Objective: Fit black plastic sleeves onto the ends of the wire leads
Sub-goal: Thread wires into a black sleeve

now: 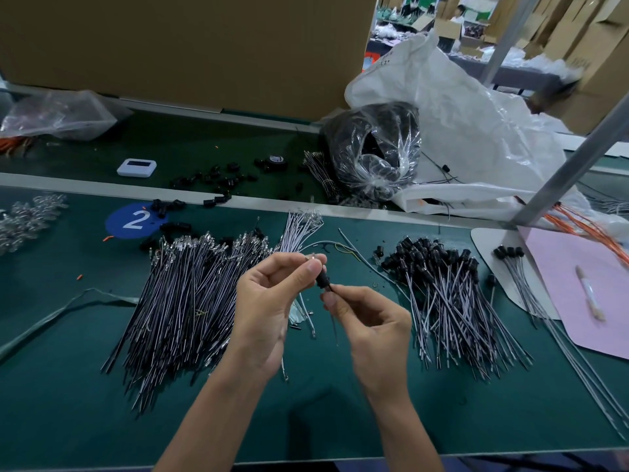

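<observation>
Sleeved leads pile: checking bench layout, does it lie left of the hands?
No, the sleeved leads pile lies to the right of the right hand, on the green table.

Left hand point(269, 301) and right hand point(371, 321) meet, both pinching.
</observation>
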